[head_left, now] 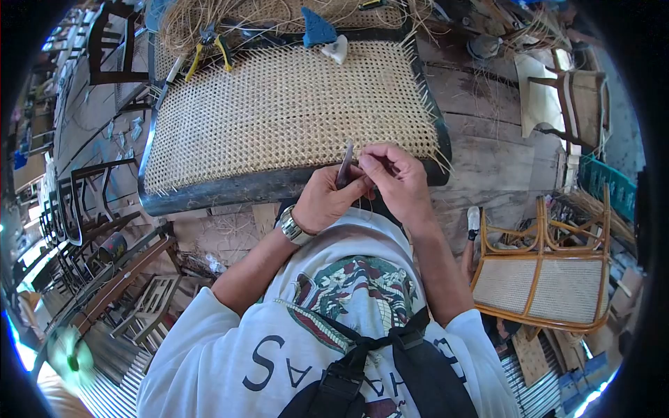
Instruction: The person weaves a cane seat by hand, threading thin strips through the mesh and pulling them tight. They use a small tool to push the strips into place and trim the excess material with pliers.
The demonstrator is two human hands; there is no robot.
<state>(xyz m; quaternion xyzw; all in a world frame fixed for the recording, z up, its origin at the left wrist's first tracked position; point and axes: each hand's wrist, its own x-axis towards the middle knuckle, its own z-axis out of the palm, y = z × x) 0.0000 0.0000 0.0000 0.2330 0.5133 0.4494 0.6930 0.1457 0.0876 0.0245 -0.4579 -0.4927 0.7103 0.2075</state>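
Observation:
My left hand is closed around a narrow, dark pointed tool that sticks upward, its tip pale. It looks like a knife, but its kind is not certain. Right beside it, my right hand is closed in a pinch, thumb against fingers. What it pinches is too small to make out; a thin strand shows just below the hands. Both hands are at the near edge of a dark-framed panel of woven cane, with loose cane ends sticking out along its sides.
Yellow-handled pliers, a blue piece and a white lump lie on the panel's far part among loose cane strands. A rattan seat stands at right, near a person's foot. Wooden chair frames stand at left.

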